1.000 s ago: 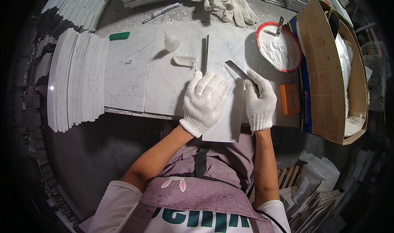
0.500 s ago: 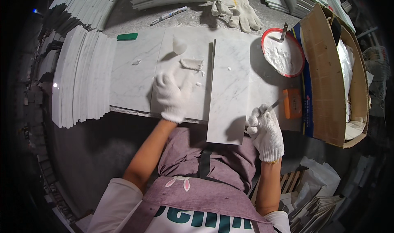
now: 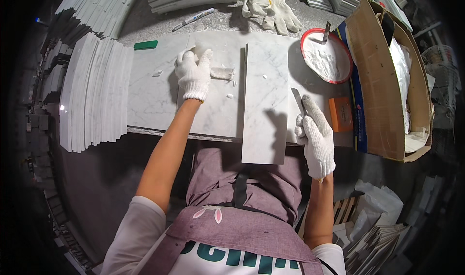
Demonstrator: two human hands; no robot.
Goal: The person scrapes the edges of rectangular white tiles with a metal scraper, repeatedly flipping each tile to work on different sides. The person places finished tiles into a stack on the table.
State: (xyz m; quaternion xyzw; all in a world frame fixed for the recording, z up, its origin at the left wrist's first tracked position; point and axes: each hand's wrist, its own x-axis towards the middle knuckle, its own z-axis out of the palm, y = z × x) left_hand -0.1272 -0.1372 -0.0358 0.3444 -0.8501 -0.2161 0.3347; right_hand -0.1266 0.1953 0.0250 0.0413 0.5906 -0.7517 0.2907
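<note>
Over the edge of the table (image 3: pixel 155 103), a marble tile (image 3: pixel 264 105) is jutting; the right hand (image 3: pixel 318 141) is clasping a steel scraper (image 3: pixel 297 99); the left hand (image 3: pixel 193 76) is showing a half-open grip at a translucent bottle (image 3: pixel 204 47), its hold unclear.

The bowl (image 3: pixel 302 47) sits between the tile (image 3: pixel 261 100) and the cardboard box (image 3: pixel 380 86).

The left gloved hand (image 3: pixel 194 76) is reaching up to the translucent bottle (image 3: pixel 203 47); the right gloved hand (image 3: pixel 317 137) is turning the metal blade (image 3: pixel 296 98) leftward.
</note>
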